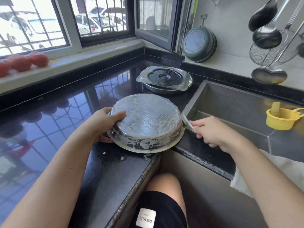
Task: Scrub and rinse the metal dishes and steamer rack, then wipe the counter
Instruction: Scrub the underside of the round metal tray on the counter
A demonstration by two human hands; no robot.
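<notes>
While your left hand grips the soapy upturned metal basin at frame center on the counter edge, keep it steady and work your right hand's pinched thin scrubbing pad around the sidewall.

head view, looking down, close over counter

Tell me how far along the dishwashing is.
Early to midway. The upturned metal dish is coated in suds, not yet rinsed; the left hand grips its rim while the right hand holds a thin pale scrubber at its side. The steamer rack sits stacked on another dish by the sink, with no suds visible. The counter awaits wiping.
</notes>
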